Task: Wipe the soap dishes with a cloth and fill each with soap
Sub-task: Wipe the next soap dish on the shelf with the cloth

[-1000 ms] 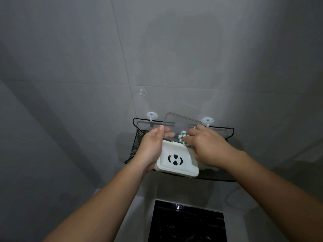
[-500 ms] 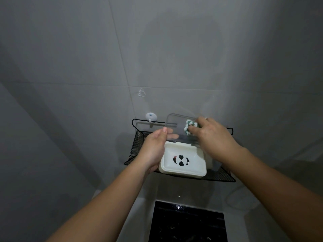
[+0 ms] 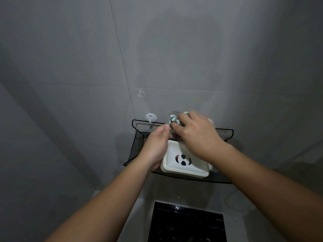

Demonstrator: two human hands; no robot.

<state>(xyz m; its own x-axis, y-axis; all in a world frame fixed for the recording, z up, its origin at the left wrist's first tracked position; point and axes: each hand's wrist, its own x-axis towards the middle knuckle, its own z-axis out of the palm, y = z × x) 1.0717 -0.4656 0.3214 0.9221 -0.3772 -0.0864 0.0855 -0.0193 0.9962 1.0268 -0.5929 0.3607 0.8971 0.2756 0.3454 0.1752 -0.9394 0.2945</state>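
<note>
A white soap dish (image 3: 185,165) with a black panda face sits in a black mesh wall shelf (image 3: 138,145). Its clear hinged lid (image 3: 173,114) stands raised behind it, mostly hidden by my hands. My left hand (image 3: 156,147) grips the dish's left side, thumb up against the lid. My right hand (image 3: 195,135) holds a green and white cloth (image 3: 173,119) pressed against the lid's upper left part. No soap is in view.
The shelf hangs on a grey tiled wall from a white suction hook (image 3: 151,117). A clear empty hook (image 3: 141,93) sticks to the wall above. Below the shelf lies a dark glossy basin or opening (image 3: 187,222) with a white rim.
My right hand has slid the cloth up and leftward across the raised lid. My left hand keeps its hold on the dish.
</note>
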